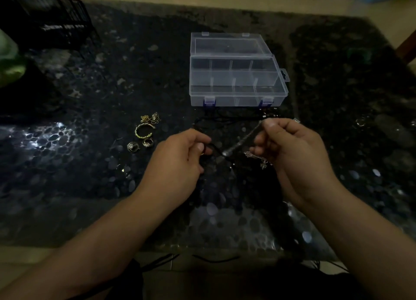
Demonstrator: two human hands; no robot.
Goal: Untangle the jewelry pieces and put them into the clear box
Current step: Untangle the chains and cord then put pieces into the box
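My left hand pinches a black cord just above the dark table. My right hand pinches the upper end of a silver braided chain, which runs diagonally down toward the cord. A small silver ornament piece hangs under my right fingers. The clear box stands open beyond my hands, with divided compartments that look empty. Left of my hands lie a gold chain clump, a green-gold open bangle and two rings.
The dark speckled glossy table fills the view, its near edge just under my forearms. A black wire rack stands at the far left corner and something green at the left edge. More black cord lies before the box.
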